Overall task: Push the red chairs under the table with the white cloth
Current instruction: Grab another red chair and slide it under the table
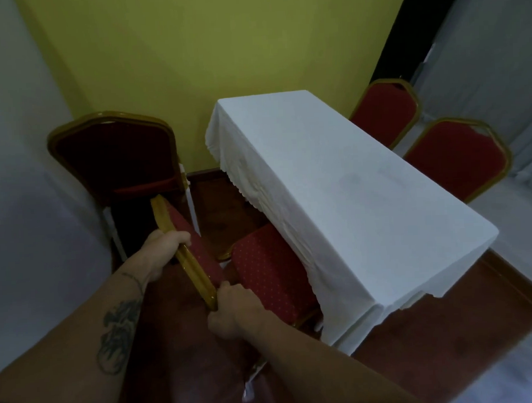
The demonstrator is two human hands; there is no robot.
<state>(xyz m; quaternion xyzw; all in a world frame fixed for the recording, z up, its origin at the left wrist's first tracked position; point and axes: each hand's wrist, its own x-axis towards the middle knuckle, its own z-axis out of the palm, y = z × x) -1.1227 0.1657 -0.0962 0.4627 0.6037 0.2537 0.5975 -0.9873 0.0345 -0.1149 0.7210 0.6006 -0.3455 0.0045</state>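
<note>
A table with a white cloth (334, 180) stands in the middle, its cloth hanging over the sides. In front of me is a red chair with a gold frame; its dotted seat (267, 271) is partly under the cloth's near-left side. My left hand (166, 248) grips the top rail of its backrest (187, 253). My right hand (233, 309) grips the rail's near end. A second red chair (116, 153) stands apart at the left, against the wall. Two more red chairs (385, 110) (458, 159) sit tucked at the table's far right side.
A yellow wall (192, 67) closes the back end of the table. A white wall (23, 196) runs along the left. The floor under the table is dark red carpet (432, 346); pale floor (519, 236) lies to the right.
</note>
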